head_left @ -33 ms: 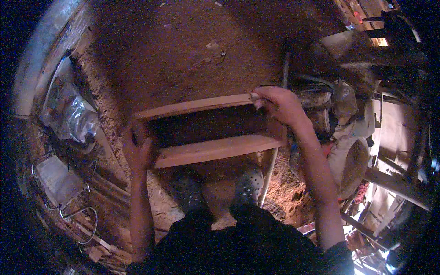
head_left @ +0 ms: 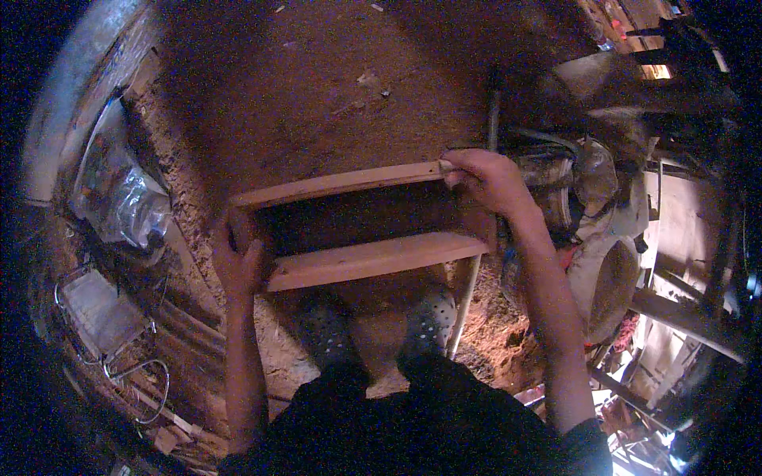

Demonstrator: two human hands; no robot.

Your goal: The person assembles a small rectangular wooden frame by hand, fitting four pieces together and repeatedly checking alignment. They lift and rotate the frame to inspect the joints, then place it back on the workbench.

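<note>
A long, shallow wooden box-like frame (head_left: 377,254) lies across in front of me, with a pale far rail, a pale near rail and a dark hollow between them. My left hand (head_left: 240,258) is closed round its left end, thumb toward the near rail. At the far right corner, my right hand (head_left: 488,181) pinches the end of the far rail with curled fingers. The inside of the hollow is too dark to make out.
My feet in spotted shoes (head_left: 429,321) stand just below the frame on brown earth. Crumpled clear plastic (head_left: 131,202) and a wire-framed rack (head_left: 103,313) lie at left. A round pale container (head_left: 607,289) and a thin pole (head_left: 467,305) are at right.
The fingers of my right hand have shifted slightly at the far right corner. The wooden frame and my left hand stay where they were.
</note>
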